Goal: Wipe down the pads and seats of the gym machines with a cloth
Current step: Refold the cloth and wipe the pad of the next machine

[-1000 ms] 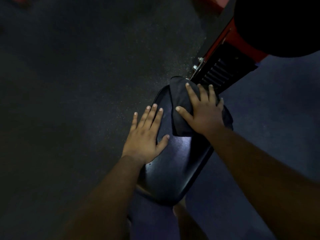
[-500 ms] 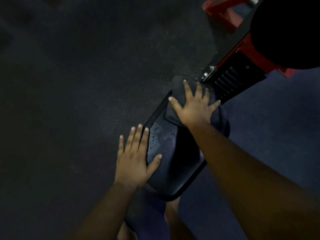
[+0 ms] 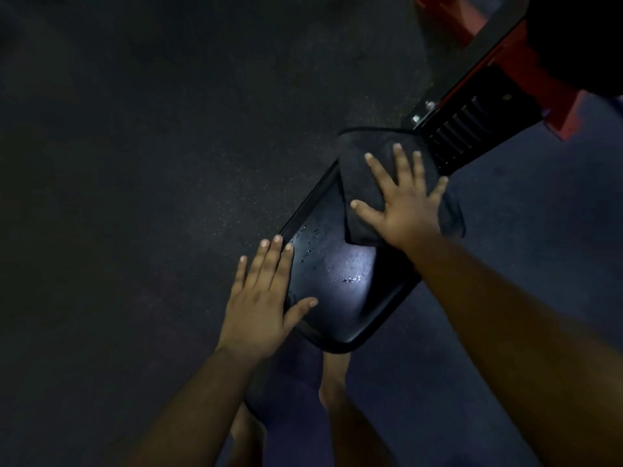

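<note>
A black padded seat (image 3: 350,298) of a gym machine lies below me, glossy, with small wet droplets on its near half. A dark folded cloth (image 3: 364,170) covers the seat's far end. My right hand (image 3: 404,203) presses flat on the cloth, fingers spread and straight. My left hand (image 3: 266,298) rests flat on the seat's near left edge, fingers straight, thumb on the pad. Neither hand grips anything.
The machine's red and black frame (image 3: 478,123), with a ribbed black plate and bolts, rises just beyond the seat at the upper right. Dark speckled rubber floor (image 3: 151,163) lies to the left, bluish floor to the right. My bare feet (image 3: 333,375) stand below the seat.
My right hand slid the cloth toward the seat's far end, then slightly back. My left hand shifted from the seat's middle to its near left edge. Wet droplets now show.
</note>
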`<state>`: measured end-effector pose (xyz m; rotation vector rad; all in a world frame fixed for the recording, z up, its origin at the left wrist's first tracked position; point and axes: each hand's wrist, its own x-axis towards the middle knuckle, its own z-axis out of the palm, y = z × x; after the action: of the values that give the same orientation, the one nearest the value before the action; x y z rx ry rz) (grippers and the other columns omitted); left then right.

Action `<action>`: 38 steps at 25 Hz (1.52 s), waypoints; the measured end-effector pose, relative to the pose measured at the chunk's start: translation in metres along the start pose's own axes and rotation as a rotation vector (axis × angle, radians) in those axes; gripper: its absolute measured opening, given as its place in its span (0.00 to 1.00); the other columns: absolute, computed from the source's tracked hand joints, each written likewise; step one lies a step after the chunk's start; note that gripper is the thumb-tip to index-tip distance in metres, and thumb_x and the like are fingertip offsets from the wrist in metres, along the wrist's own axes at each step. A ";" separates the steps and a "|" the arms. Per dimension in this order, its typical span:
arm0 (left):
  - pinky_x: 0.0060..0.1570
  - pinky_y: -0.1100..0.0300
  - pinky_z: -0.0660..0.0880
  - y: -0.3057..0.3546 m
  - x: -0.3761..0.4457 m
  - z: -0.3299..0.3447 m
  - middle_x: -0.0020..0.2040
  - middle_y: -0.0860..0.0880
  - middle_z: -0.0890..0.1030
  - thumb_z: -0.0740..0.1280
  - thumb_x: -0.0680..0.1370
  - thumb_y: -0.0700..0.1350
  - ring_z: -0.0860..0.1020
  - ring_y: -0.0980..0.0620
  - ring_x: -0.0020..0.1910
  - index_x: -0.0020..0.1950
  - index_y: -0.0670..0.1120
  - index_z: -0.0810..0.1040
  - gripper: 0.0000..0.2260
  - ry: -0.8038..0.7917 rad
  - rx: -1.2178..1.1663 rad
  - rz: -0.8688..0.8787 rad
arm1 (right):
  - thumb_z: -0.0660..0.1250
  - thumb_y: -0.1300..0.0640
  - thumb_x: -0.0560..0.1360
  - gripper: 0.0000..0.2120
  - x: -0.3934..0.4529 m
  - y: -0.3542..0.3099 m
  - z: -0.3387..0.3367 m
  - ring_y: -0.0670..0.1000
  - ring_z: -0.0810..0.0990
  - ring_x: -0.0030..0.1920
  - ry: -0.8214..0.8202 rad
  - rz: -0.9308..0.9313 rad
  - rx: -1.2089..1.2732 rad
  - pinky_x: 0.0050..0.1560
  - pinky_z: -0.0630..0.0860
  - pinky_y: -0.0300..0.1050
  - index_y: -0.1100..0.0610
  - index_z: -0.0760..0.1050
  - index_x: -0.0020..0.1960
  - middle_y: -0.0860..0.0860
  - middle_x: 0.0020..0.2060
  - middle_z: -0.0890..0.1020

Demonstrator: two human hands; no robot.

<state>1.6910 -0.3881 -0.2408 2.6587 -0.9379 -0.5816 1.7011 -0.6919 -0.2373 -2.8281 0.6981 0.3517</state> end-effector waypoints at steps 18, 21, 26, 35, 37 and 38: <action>0.80 0.43 0.43 -0.005 -0.034 -0.004 0.82 0.51 0.32 0.48 0.79 0.70 0.34 0.54 0.80 0.81 0.49 0.32 0.42 -0.096 -0.073 -0.026 | 0.50 0.28 0.77 0.33 -0.139 -0.059 0.026 0.57 0.41 0.81 -0.083 -0.201 -0.061 0.71 0.45 0.79 0.31 0.45 0.79 0.46 0.82 0.44; 0.80 0.43 0.43 -0.007 -0.034 -0.006 0.82 0.50 0.33 0.47 0.78 0.72 0.35 0.53 0.81 0.80 0.48 0.32 0.43 -0.096 -0.021 -0.006 | 0.52 0.25 0.74 0.36 -0.117 0.012 0.013 0.54 0.39 0.81 -0.088 -0.041 -0.045 0.71 0.47 0.79 0.29 0.43 0.78 0.44 0.82 0.42; 0.79 0.45 0.39 -0.005 -0.033 -0.001 0.82 0.50 0.33 0.47 0.78 0.72 0.35 0.52 0.81 0.82 0.46 0.36 0.44 -0.072 -0.064 -0.006 | 0.50 0.26 0.76 0.34 -0.049 0.025 0.003 0.57 0.39 0.81 -0.005 0.364 0.214 0.70 0.49 0.80 0.30 0.43 0.78 0.47 0.82 0.42; 0.80 0.45 0.53 -0.029 -0.032 -0.017 0.82 0.58 0.54 0.55 0.81 0.54 0.50 0.61 0.81 0.83 0.51 0.54 0.30 0.010 -0.576 -0.057 | 0.46 0.28 0.78 0.33 -0.133 -0.110 0.034 0.62 0.40 0.81 -0.060 -0.073 -0.023 0.66 0.42 0.84 0.34 0.43 0.80 0.51 0.82 0.44; 0.80 0.55 0.53 -0.028 -0.027 -0.021 0.80 0.61 0.55 0.57 0.81 0.50 0.53 0.63 0.80 0.82 0.53 0.53 0.29 0.052 -0.703 -0.101 | 0.47 0.28 0.77 0.34 -0.097 -0.136 0.031 0.63 0.38 0.80 -0.066 -0.039 -0.025 0.65 0.39 0.83 0.35 0.45 0.80 0.51 0.82 0.43; 0.78 0.63 0.52 -0.024 -0.023 -0.024 0.80 0.62 0.54 0.56 0.81 0.50 0.52 0.65 0.79 0.82 0.54 0.52 0.29 0.061 -0.746 -0.131 | 0.47 0.27 0.76 0.34 -0.092 -0.144 0.032 0.63 0.39 0.80 -0.050 -0.018 -0.014 0.66 0.38 0.83 0.35 0.47 0.80 0.51 0.82 0.44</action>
<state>1.6987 -0.3521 -0.2218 2.0486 -0.4070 -0.7032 1.6850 -0.5198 -0.2217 -2.8263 0.6624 0.4248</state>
